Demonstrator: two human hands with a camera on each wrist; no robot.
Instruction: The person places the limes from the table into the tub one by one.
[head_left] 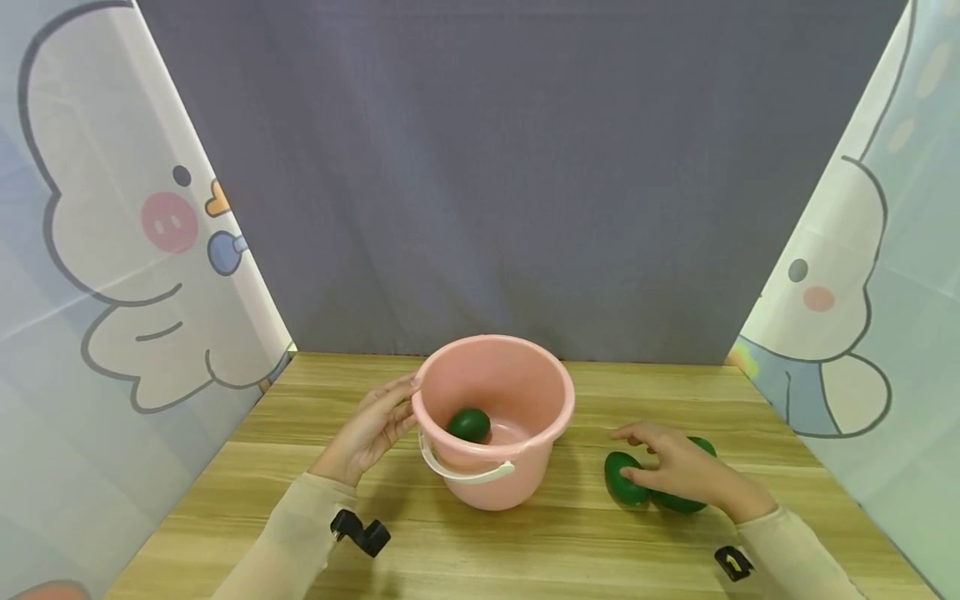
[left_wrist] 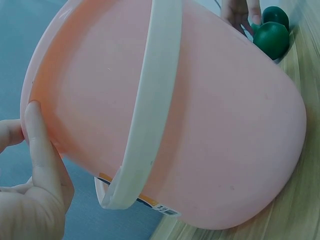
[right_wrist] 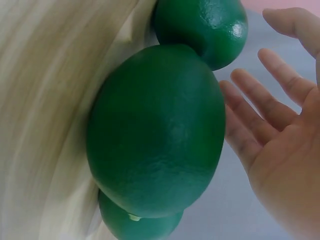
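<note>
A pink bucket (head_left: 517, 477) stands upright mid-table, its white handle (head_left: 468, 476) hanging down at the front. One smooth green oval fruit (head_left: 468, 424) lies inside it. My left hand (head_left: 380, 425) touches the bucket's left rim and outer wall, fingers extended. To the right, three more such fruits lie close together: one at the left (head_left: 624, 481), one in front (head_left: 677, 502) and one behind (head_left: 703, 446), partly hidden. My right hand (head_left: 678, 467) hovers over them, fingers spread and apart from the nearest fruit (right_wrist: 157, 130) in the right wrist view.
The wood-grain table (head_left: 435, 558) ends at a dark grey cloth (head_left: 480, 183) at the back. Cartoon-printed curtains (head_left: 135, 217) hang on both sides. A black strap piece (head_left: 360, 533) sits on the left wrist, another (head_left: 733, 563) on the right.
</note>
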